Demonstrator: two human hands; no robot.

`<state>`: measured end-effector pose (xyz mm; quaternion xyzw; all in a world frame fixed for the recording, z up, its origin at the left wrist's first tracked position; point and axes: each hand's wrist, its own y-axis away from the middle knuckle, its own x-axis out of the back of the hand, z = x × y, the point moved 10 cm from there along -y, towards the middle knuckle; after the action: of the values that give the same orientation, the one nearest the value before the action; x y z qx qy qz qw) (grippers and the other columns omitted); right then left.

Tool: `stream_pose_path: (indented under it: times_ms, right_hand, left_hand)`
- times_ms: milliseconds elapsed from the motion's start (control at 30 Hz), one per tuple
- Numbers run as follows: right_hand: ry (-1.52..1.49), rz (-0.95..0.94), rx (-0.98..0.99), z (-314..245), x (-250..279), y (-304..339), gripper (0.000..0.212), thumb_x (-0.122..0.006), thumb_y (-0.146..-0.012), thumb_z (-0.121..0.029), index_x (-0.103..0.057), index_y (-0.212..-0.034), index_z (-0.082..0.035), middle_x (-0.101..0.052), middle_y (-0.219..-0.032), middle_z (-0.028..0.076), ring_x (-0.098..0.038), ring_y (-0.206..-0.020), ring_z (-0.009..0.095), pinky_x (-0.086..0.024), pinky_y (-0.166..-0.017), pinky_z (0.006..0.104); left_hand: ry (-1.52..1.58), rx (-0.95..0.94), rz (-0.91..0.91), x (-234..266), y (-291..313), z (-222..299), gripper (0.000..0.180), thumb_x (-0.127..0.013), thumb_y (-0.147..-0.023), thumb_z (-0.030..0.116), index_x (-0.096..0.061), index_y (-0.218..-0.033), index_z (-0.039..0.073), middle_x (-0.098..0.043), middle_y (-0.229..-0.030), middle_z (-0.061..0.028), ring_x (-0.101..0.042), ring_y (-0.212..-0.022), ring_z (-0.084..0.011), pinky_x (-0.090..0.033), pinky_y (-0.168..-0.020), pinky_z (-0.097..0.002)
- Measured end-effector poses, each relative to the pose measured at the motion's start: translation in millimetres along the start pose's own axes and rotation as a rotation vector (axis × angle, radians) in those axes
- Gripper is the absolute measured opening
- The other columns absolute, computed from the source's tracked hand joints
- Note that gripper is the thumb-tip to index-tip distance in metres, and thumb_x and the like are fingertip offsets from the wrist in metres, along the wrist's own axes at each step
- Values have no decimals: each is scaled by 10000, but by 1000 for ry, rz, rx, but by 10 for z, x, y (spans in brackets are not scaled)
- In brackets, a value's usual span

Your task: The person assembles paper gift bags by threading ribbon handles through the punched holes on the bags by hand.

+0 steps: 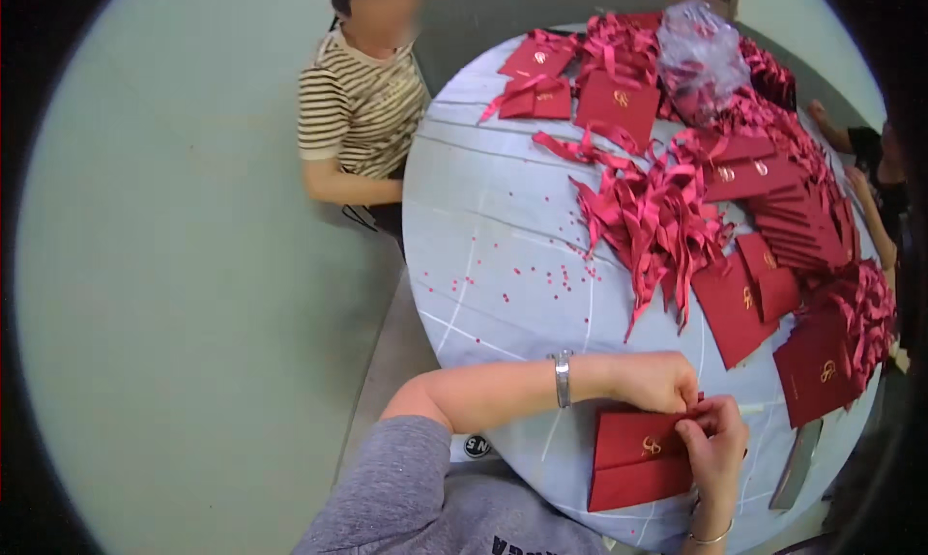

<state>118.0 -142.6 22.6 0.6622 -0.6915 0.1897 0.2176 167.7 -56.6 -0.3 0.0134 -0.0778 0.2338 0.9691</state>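
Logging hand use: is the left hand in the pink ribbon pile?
No, the left hand is at the red bag, beside the right hand.

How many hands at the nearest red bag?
2: the left hand at the top edge of the red bag, toward its right end, and the right hand at its upper right. Both are partly hidden; no third hand shows there.

You're curling your left hand in tight at the grip, left forearm angling off to its left, while your right hand is pinching right beside it, right wrist sitting below.
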Motion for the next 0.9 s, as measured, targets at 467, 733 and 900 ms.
stream_pose_path:
  times_ms: [467, 733, 900]
  right_hand:
    - [92, -13, -17, 23, 126, 12, 229, -677, -747, -23, -569, -946, 4, -611, -705, 76, -565, -642, 124, -451, -583, 269]
    - [137, -44, 58, 71, 132, -158, 268, -672, -780, -47, -571, -1025, -6, -609, -713, 97, -584, -651, 142, -460, -615, 280]
    - [121, 56, 5, 250, 260, -97, 243, -676, -785, -61, -567, -995, -5, -610, -689, 91, -584, -631, 145, -457, -606, 279]
  left_hand:
    - [-635, -72, 708, 1100, 201, -108, 107, -556, -758, 26, -648, -808, 10, -634, -806, -190, -618, -803, -348, -480, -707, -431]
    - [-295, 104, 741, 1386, 355, -21, 189, -577, -855, 17, -646, -1031, 16, -595, -738, 19, -526, -648, -39, -438, -563, -215]
    - [-459, 9, 621, 971, 301, 341, 199, -630, -814, 28, -656, -1010, 9, -611, -806, -2, -522, -648, -69, -429, -569, -233]
